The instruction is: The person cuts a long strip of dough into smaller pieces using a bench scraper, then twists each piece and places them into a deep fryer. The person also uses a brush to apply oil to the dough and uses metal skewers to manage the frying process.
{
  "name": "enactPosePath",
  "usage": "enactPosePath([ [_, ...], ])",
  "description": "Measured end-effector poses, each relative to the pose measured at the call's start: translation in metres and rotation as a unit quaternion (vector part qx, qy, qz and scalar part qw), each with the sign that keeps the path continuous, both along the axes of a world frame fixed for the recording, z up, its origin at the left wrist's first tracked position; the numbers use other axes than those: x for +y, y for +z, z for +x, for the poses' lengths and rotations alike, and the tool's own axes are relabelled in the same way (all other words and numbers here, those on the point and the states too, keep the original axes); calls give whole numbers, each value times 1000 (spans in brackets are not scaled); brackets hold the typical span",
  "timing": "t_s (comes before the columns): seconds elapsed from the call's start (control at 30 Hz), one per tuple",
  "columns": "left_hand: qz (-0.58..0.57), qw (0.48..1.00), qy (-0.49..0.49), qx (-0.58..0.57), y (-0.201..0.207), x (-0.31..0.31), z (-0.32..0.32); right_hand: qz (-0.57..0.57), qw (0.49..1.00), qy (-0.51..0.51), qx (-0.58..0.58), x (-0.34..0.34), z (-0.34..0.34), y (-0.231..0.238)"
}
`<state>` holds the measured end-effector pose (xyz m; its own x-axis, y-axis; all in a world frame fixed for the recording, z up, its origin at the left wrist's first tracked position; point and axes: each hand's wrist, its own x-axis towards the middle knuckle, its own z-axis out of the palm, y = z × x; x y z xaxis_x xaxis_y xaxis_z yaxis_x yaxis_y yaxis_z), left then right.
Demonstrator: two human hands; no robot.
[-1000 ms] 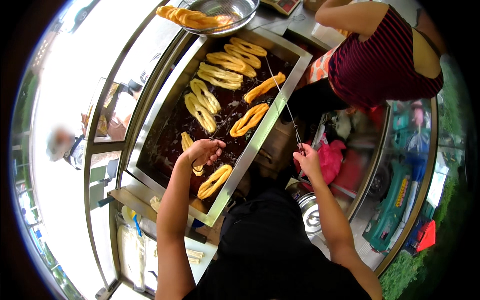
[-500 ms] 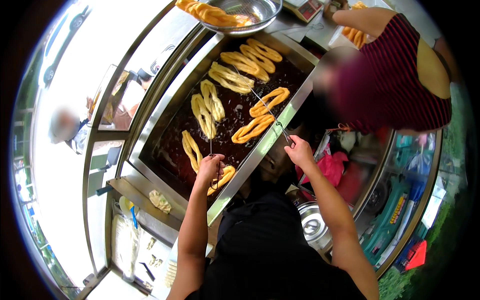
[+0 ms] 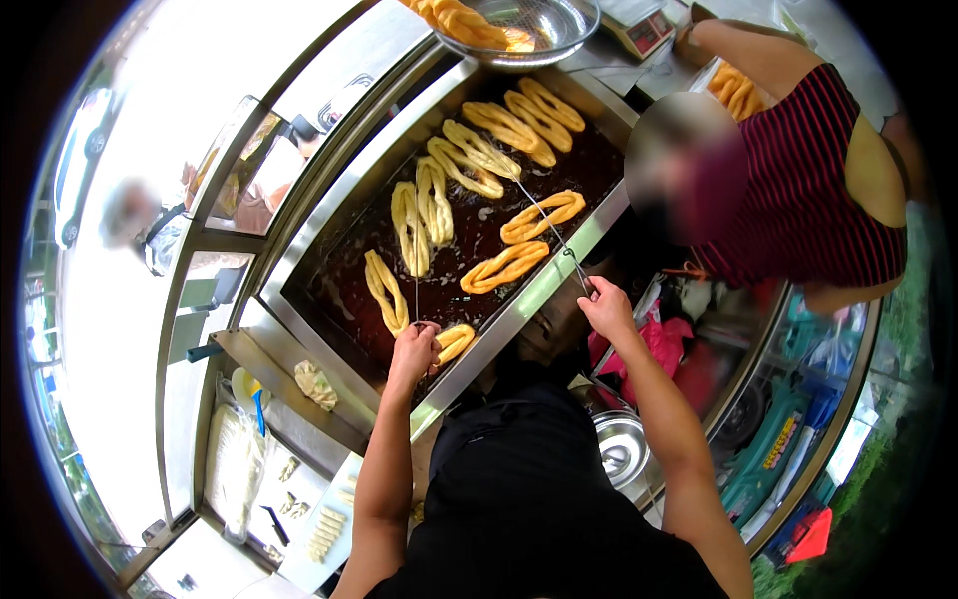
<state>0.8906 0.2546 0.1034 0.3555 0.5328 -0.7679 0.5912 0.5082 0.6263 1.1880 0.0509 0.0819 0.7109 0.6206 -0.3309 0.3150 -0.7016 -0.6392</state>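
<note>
A long metal frying trough [image 3: 334,200] of dark oil holds several floating loops of fried dough. My left hand [image 3: 416,351] is closed on a thin metal rod [image 3: 417,299], which reaches up to a pale dough loop [image 3: 403,225]. Pinched in my right hand [image 3: 606,307] is another thin metal rod [image 3: 546,214]; its tip is at the near end of a pale dough loop [image 3: 483,150] farther back. Browner loops [image 3: 507,267] float near the right rim. Beside my left hand lie a golden loop [image 3: 456,344] and a longer one [image 3: 384,292].
A metal strainer bowl [image 3: 519,30] with fried dough stands at the far end. A person in a striped top [image 3: 798,180] is close at the right. Raw dough pieces [image 3: 326,532] lie on a board at lower left. A lidded metal pot [image 3: 621,449] stands beside my right leg.
The right rod's tip has drawn back from the middle of the pale dough to its near end. More of the left rod now shows. Two pale loops farther back now look more separate.
</note>
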Motion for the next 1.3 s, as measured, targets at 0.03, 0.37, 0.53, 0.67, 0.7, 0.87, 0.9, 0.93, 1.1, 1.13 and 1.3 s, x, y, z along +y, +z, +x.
enactPosePath([
  [0.03, 4, 1000, -1, -7, 5, 1, 4, -1, 1000, -1, -4, 0, 0, -1],
  [0.37, -5, 998, -52, 18, -17, 28, 60, -18, 1000, 13, 0, 4, -7, -6],
  [0.53, -19, 999, -25, 14, -13, 25, 63, -8, 1000, 16, -9, -2, -1, -20],
  [0.67, -31, 1000, -2, 0, -6, 21, 58, -13, 1000, 17, -12, -1, -2, -23],
  [0.7, -45, 999, -5, -2, -8, 24, 58, -10, 1000, 20, -12, 2, -1, -23],
  [0.87, -119, 988, 5, -97, -7, 27, 51, -6, 999, 37, 17, 10, -5, -22],
  [0.9, -123, 986, 16, -109, -6, 22, 46, -3, 999, 38, 22, 11, -4, -22],
  [0.93, -134, 985, 38, -103, 0, 16, 43, 3, 999, 34, 16, 9, -2, -22],
  [1.1, -7, 999, -7, -41, -4, 7, 40, 10, 1000, -14, 17, 5, 4, 4],
  [1.13, -10, 999, -19, -48, -3, 9, 46, 13, 1000, -24, 3, 3, 8, 4],
  [1.3, -86, 993, -19, -78, 0, 28, 102, -4, 998, -40, -50, -1, 31, -5],
])
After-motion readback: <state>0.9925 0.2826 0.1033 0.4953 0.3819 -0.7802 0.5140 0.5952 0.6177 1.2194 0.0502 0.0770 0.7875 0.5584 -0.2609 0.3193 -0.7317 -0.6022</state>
